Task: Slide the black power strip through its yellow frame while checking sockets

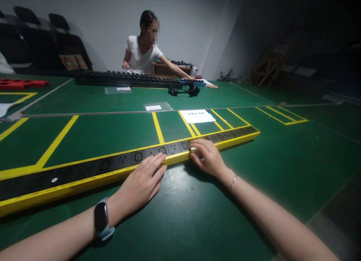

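A long power strip (152, 155) with a yellow casing and a black socket face lies slantwise across the green table in front of me. My left hand (142, 180) rests against its near edge, fingers stretched out flat and the fingertips on the socket face. To the right of it, my right hand (207, 155) bends its fingers over the top of the strip, with the thumb at the near yellow side. A small pale patch shows at the right fingertips; whether it is a label or a reflection I cannot tell. A round white sticker (54, 180) is on the strip's left part.
Across the green table (180, 216), a person (143, 54) in a white top reaches over a long row of black parts (126, 79). A black headset-like object (184, 89), a white paper sign (197, 116) and plastic bags lie beyond the strip. Red parts (22, 83) sit far left.
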Demonstrator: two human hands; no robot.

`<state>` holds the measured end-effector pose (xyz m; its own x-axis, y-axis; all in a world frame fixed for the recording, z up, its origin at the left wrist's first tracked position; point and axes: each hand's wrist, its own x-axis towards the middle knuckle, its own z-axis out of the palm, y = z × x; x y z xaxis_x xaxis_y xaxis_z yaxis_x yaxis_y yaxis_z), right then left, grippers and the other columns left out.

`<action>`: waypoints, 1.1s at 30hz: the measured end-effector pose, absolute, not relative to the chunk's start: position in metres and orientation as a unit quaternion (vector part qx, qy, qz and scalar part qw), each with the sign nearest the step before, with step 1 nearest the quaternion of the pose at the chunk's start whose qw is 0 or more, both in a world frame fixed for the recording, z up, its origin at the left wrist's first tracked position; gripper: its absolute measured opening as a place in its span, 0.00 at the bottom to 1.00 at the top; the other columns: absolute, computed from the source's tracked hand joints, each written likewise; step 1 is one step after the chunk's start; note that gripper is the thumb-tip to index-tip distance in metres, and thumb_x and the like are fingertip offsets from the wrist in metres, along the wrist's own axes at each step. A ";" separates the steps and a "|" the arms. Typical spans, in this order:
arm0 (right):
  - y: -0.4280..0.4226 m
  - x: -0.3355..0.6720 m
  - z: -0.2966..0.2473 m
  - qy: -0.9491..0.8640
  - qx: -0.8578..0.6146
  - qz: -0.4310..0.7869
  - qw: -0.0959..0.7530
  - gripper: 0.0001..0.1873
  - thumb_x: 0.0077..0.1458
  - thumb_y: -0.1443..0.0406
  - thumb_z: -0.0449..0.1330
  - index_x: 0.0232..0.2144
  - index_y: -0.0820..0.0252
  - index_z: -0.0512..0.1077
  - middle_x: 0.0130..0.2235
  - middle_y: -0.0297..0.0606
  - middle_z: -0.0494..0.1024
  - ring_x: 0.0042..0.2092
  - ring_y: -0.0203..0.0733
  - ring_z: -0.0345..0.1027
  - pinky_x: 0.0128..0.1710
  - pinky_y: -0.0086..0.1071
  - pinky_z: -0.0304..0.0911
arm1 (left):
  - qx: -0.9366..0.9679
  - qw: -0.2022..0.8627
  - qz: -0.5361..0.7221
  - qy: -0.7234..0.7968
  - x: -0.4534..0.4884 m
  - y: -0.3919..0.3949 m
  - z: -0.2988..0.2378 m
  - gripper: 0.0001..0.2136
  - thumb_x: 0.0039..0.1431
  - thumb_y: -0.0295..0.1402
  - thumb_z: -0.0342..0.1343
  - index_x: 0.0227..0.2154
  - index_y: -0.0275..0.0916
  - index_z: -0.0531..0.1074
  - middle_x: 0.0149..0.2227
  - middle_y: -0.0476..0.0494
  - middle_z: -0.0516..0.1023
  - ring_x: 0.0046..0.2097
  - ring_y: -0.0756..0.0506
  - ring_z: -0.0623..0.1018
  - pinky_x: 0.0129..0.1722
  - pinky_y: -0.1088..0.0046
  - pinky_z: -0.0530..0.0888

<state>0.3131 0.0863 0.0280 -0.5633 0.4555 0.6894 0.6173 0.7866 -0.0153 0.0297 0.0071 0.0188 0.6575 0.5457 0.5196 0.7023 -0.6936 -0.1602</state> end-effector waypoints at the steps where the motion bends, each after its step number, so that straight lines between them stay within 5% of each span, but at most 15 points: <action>1: 0.083 0.309 0.028 -0.885 -0.287 -0.109 0.350 0.17 0.60 0.64 0.58 0.51 0.59 0.66 0.52 0.47 0.75 0.54 0.47 0.68 0.51 0.44 0.66 | -0.892 0.175 -0.222 -0.351 0.030 0.008 0.019 0.15 0.63 0.28 0.48 0.51 0.31 0.69 0.62 0.30 0.61 0.64 0.36 0.61 0.62 0.55 0.64; 7: 0.075 0.296 0.032 -0.930 -0.209 -0.051 0.298 0.26 0.60 0.65 0.57 0.59 0.61 0.60 0.58 0.47 0.70 0.63 0.44 0.61 0.59 0.44 0.62 | -0.893 0.160 -0.226 -0.356 0.031 0.008 0.018 0.14 0.64 0.27 0.48 0.50 0.32 0.70 0.61 0.31 0.61 0.63 0.37 0.61 0.62 0.55 0.63; 20: 0.084 0.305 0.028 -0.914 -0.220 -0.049 0.339 0.24 0.58 0.69 0.57 0.57 0.57 0.62 0.54 0.44 0.75 0.57 0.45 0.68 0.55 0.44 0.67 | -0.894 0.164 -0.215 -0.357 0.030 0.008 0.018 0.14 0.63 0.28 0.49 0.50 0.32 0.70 0.62 0.32 0.60 0.64 0.37 0.60 0.62 0.55 0.64; 27: 0.080 0.299 0.027 -0.927 -0.196 -0.059 0.314 0.25 0.57 0.66 0.58 0.57 0.60 0.61 0.59 0.51 0.68 0.61 0.46 0.63 0.60 0.48 0.61 | -0.894 0.161 -0.219 -0.355 0.030 0.008 0.019 0.14 0.63 0.27 0.48 0.50 0.32 0.70 0.62 0.31 0.60 0.64 0.37 0.61 0.62 0.55 0.64; 33: 0.083 0.301 0.026 -0.910 -0.232 -0.087 0.332 0.22 0.57 0.65 0.59 0.54 0.58 0.63 0.50 0.46 0.76 0.53 0.45 0.70 0.58 0.48 0.62 | -0.894 0.159 -0.219 -0.358 0.031 0.008 0.020 0.14 0.63 0.27 0.49 0.50 0.32 0.70 0.62 0.31 0.60 0.64 0.37 0.61 0.62 0.55 0.63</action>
